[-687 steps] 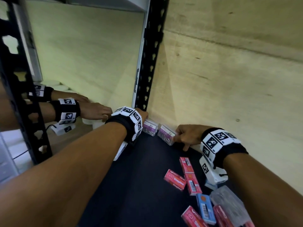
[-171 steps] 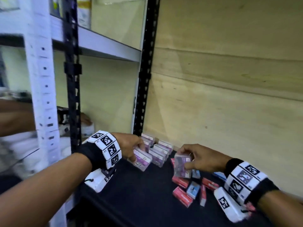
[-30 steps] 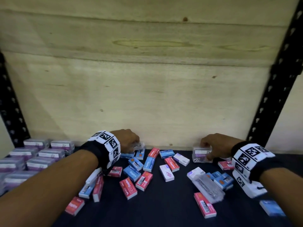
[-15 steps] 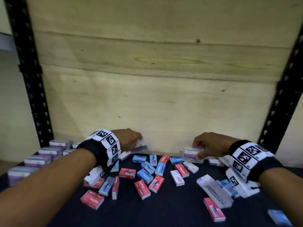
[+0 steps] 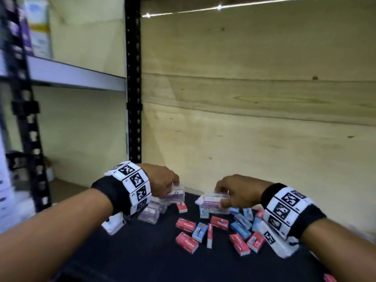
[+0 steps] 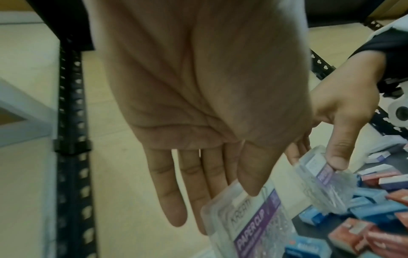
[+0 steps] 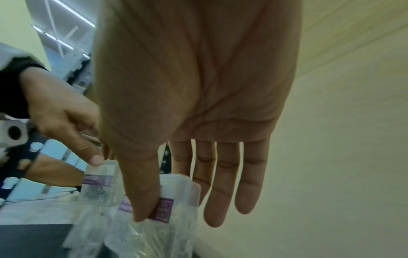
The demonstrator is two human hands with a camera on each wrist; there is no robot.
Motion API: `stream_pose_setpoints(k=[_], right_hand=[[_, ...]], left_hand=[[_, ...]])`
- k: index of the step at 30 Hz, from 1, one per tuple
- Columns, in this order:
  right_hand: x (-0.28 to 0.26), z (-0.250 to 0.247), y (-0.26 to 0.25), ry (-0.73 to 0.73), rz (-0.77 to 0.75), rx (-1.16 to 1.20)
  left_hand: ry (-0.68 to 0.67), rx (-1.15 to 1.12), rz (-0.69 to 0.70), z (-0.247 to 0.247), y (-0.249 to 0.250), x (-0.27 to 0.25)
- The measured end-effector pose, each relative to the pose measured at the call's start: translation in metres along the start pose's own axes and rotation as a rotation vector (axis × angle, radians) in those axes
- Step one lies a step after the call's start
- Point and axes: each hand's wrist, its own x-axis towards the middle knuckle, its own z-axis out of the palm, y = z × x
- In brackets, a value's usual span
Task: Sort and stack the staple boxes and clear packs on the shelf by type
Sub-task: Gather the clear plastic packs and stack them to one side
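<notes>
My left hand point(image 5: 173, 185) pinches a clear pack point(image 5: 175, 193) with a purple label, just above the black shelf point(image 5: 142, 251). The left wrist view shows the thumb lying on this pack point(image 6: 253, 227), fingers behind it. To the right, my right hand point(image 5: 220, 198) grips a second clear pack point(image 5: 213, 200); its thumb presses the purple label point(image 7: 159, 214). Under my left wrist stand stacked clear packs point(image 5: 149, 213). Red staple boxes point(image 5: 186, 242) and blue staple boxes point(image 5: 200, 232) lie scattered between and below the hands.
A plywood back wall point(image 5: 244, 139) closes the shelf behind the hands. A black perforated upright point(image 5: 133, 78) stands at the back left, with a grey shelf point(image 5: 71, 76) of the neighbouring bay beyond it. Another black post point(image 5: 26, 119) stands near left.
The view has swung left. Both hands have moved left along the shelf, each holding its clear pack, and now hover near the stacked clear packs.
</notes>
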Motion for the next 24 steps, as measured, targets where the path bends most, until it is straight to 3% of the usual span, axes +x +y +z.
stream_pose_setpoints(k=[5, 10, 16, 24], right_hand=[[0.03, 0.01, -0.076, -0.012, -0.148, -0.01], [0.052, 0.024, -0.128, -0.026, -0.192, -0.024], [0.06, 0.039, -0.154, -0.081, -0.174, -0.08], [0.064, 0.05, -0.16, -0.105, -0.105, -0.048]], left_hand=[[-0.071, 0.005, -0.126, 0.019, -0.042, -0.051], [-0.173, -0.01, -0.231, 0.044, -0.078, -0.079], [-0.26, -0.029, -0.25, 0.067, -0.091, -0.084], [-0.26, -0.062, -0.207, 0.082, -0.094, -0.07]])
